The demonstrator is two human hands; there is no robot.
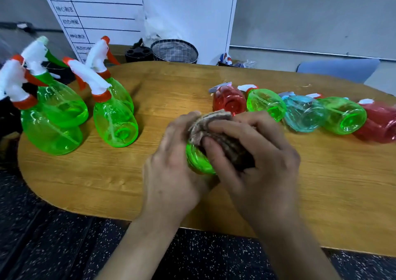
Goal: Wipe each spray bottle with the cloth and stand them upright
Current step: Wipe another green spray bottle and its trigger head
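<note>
Both hands work mid-counter: left hand (171, 168) curls round a green spray bottle (198, 162), right hand (252, 151) presses the cloth (214, 129) around it. Thin, empty-looking plastic seems light and slick; hold the body firmly

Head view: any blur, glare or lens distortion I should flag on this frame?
Head view: motion blur smears the upright green bottles at left; wide-angle bending curves the table edge; both hands and the cloth are soft; the lying red bottle at the right edge is hazy; lighting is even, with only small highlights on the plastic.
</note>
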